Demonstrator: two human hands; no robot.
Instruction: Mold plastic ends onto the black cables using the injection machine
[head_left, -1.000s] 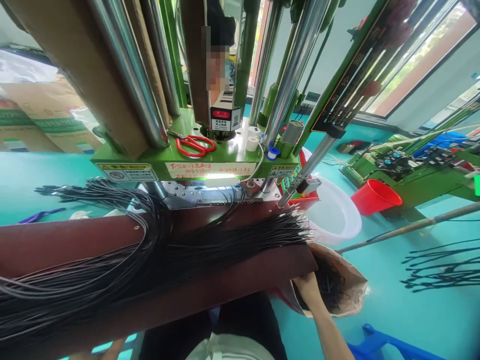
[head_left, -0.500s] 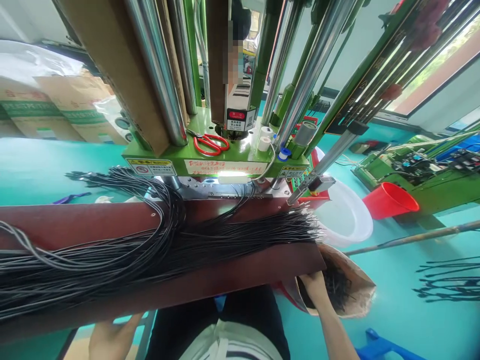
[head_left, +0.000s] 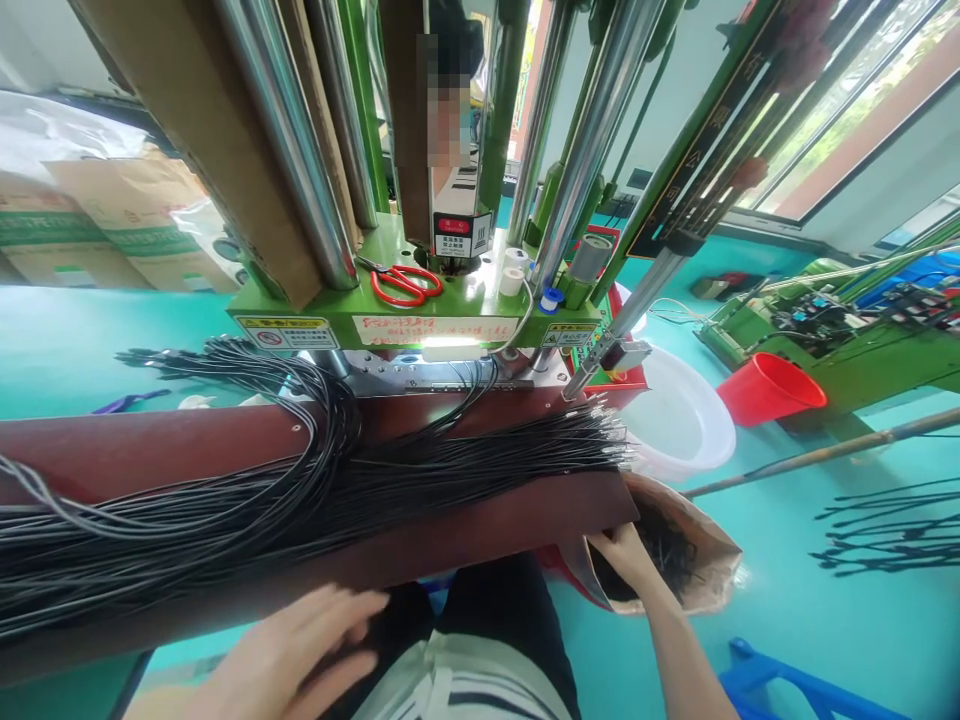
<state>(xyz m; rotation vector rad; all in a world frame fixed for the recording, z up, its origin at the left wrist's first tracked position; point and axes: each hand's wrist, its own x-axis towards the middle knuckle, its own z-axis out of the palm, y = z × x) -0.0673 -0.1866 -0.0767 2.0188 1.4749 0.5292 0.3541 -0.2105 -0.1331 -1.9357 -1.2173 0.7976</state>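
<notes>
I am extending my left hand (head_left: 277, 655), fingers open and empty, before the worktop (head_left: 510, 525). My right hand (head_left: 624, 558) is resting at its near-right corner, grip hidden: cannot tell. Black cables (head_left: 450, 465) are lying atop; I should be leaving strands parallel.

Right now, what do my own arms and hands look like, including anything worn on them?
Your left hand and right hand are both ungloved, with no visible ring. The left is slightly blurred and the right partly hidden. Your right forearm shows no sleeve, watch or bracelet; too little of the left forearm shows to judge.
</notes>
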